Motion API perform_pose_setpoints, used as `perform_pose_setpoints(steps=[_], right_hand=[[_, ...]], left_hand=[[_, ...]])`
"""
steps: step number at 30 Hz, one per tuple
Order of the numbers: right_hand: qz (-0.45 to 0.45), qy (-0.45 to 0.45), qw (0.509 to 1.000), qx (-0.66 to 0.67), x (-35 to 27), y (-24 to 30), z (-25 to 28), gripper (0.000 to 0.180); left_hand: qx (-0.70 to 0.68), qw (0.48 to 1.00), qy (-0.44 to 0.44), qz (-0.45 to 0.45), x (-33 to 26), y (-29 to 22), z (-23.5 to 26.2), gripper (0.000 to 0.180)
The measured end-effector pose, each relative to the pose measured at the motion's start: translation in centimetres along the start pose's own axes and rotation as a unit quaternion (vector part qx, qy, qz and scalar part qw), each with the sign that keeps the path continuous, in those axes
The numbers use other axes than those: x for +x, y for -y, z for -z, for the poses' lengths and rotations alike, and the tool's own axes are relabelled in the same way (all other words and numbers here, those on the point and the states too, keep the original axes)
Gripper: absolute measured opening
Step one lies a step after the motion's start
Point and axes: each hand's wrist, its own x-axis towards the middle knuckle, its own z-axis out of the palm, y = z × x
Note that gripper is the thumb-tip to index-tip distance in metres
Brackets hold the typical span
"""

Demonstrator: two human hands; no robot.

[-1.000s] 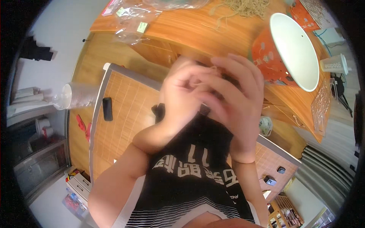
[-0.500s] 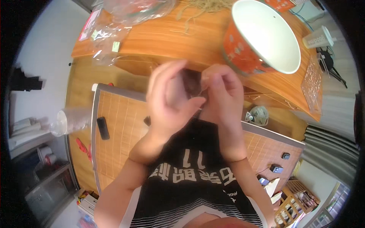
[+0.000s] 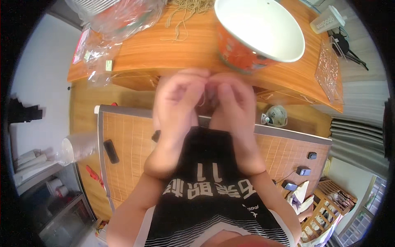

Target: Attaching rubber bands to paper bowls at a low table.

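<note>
Here both hands are raised close to the camera, just below the near edge of the curved orange-brown wooden surface. The left hand and the right hand meet fingertip to fingertip, fingers curled inward and pinched together around a thin pale strand that shows in the small gap between them; motion blur hides exactly how it is held.

Taking the large round bowl, white inside and orange with a printed pattern outside, as the landmark: it stands on the surface just beyond the right hand, its wall nearly touching the knuckles in the picture. A loose tangle of tan string-like fibres lies to the bowl's left at the far edge. Further left are crumpled clear plastic bags. To the bowl's right stands a clear plastic box and, beyond it, a pale lidded paper cup.

Well below the bowl, under the forearms, lies a woven bamboo mat with a small black rectangular device on it.
</note>
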Motion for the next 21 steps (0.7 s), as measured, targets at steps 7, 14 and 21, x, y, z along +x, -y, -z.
perform_pose_setpoints(steps=[7,14,21], right_hand=[[0.342,0.198,0.808,-0.438,2.5,7.6,2.8,0.036],[0.366,0.409,0.719,-0.426,2.5,8.4,5.2,0.033],[0.314,0.398,0.774,-0.379,0.6,8.0,4.9,0.027]], left_hand=[[0.067,0.906,0.227,0.352,1.4,-5.9,0.8,0.013],[0.119,0.834,0.377,0.386,1.2,-5.0,0.5,0.006],[0.144,0.777,0.378,0.483,1.0,-5.5,0.7,0.012]])
